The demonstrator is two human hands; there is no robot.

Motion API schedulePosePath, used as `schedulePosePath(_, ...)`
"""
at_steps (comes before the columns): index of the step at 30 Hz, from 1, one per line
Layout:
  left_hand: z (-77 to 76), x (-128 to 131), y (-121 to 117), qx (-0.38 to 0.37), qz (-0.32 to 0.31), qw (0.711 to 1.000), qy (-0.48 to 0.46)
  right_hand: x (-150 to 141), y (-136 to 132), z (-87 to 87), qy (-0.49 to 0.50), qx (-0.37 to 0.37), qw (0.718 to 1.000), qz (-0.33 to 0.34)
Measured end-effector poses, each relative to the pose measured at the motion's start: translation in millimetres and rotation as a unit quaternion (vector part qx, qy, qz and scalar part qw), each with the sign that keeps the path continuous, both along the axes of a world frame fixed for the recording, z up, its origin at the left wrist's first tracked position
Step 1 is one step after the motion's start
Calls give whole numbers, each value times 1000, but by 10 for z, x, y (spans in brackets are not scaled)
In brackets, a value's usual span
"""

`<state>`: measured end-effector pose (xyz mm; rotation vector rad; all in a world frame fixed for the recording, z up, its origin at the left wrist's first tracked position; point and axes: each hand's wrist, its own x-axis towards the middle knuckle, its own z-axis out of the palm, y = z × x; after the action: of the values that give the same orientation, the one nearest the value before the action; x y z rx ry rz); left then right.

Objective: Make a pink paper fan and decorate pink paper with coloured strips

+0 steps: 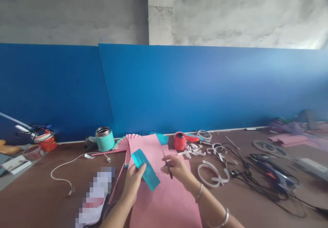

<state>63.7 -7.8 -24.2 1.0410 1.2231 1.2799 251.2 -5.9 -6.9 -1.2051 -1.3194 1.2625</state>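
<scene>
Teal paper strip (145,170) is pinched in the left hand (135,177): I see the thumb pressed on its upper face, the fingers curled out of sight behind it. It slants above the middle of the tabletop (38,194), its lower corner pointing toward the near side. Just beside it, I have the right hand (177,168) with its fingers closed around a slim dark-handled tool (168,169); its thin tip points to the far edge, but I cannot tell exactly what it is. Two bracelets (199,192) circle the right forearm.

Below both hands, I see pink sheets (166,204) running from the near side toward the far edge. Behind them, a second teal piece (161,138) lies by that edge, and a pleated pink fan (126,142) shows at their left.

Left of the fan, I make out an open turquoise cup (105,141) near the far edge, a white cable (61,179) and, closer to the near side, a phone (97,200) with a blurred screen. Right of the sheets are a red holder (180,142), white paper scraps (193,150) and white coils (208,175). Farther right, black cables (247,173) tangle beside a dark blue tool (278,175), and more pink material (292,139) lies toward the far right corner.
</scene>
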Motion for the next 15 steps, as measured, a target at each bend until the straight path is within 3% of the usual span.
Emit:
schedulePosePath(4,46,22,-43,4,-21,1000,8,-269,-139,-98,12,-6,1000,22)
schedulePosePath(9,105,94,-102,-4,-108,994,-22,-233,-173,-135,56,30,998,1)
schedulePosePath(15,84,79,-89,-19,-56,998,-7,-157,-198,-155,55,4,998,26)
